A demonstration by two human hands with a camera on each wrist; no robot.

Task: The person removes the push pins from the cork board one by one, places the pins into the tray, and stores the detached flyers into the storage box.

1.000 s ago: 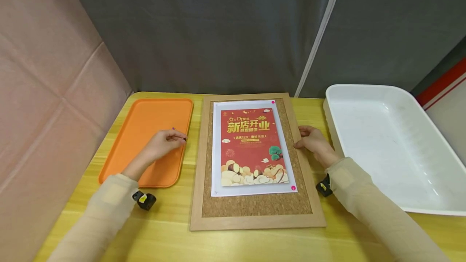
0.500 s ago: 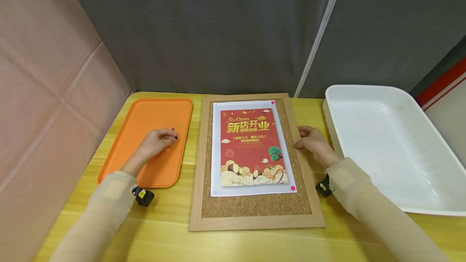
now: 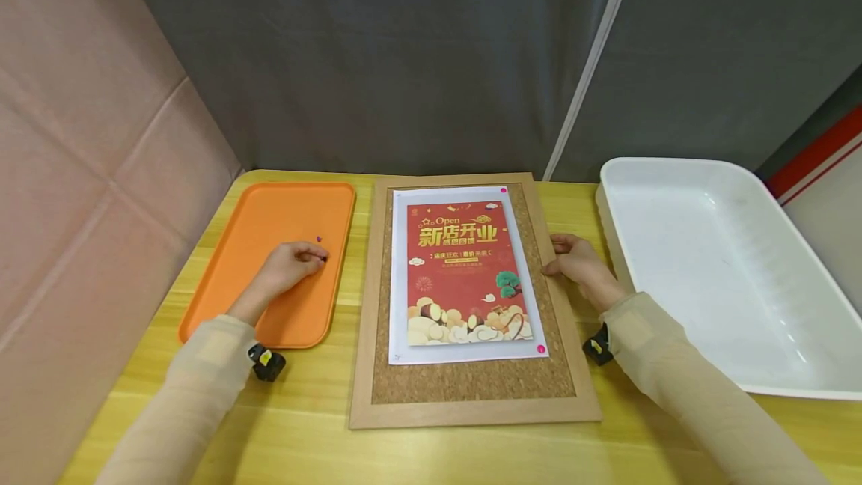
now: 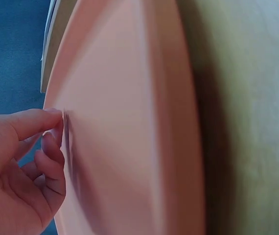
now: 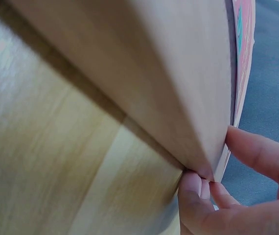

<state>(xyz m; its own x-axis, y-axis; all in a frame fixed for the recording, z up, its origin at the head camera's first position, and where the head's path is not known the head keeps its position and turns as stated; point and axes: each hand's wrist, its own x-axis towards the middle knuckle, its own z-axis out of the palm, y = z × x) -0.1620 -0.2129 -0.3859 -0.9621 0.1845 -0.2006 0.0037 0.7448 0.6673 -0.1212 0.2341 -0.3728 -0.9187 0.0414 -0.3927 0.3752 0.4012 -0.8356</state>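
Observation:
My left hand [image 3: 289, 269] is low over the orange tray [image 3: 269, 305], thumb and forefinger pinching a tiny dark purple pushpin [image 3: 325, 259], mostly hidden by the fingertips. Just beyond them, a second purple pushpin [image 3: 319, 239] lies on the tray. In the middle, a wood-framed corkboard [image 3: 471, 384] bears a red poster [image 3: 458, 290] on white paper. Pink pins hold its top right corner [image 3: 503, 190] and bottom right corner [image 3: 541, 349]. My right hand [image 3: 582, 268] grips the board's right edge, the thumb on the frame and the fingers against its side.
A large white plastic tub [image 3: 714, 283] stands to the right of the board, close to my right hand. Everything rests on a yellow wooden table [image 3: 303, 432]. A grey curtain [image 3: 404, 58] backs it and a pink padded wall [image 3: 101, 171] borders the left.
My left hand has moved left from the tray's right edge and lowered over the tray, the dark pushpin at its fingertips. My right hand has stayed on the frame.

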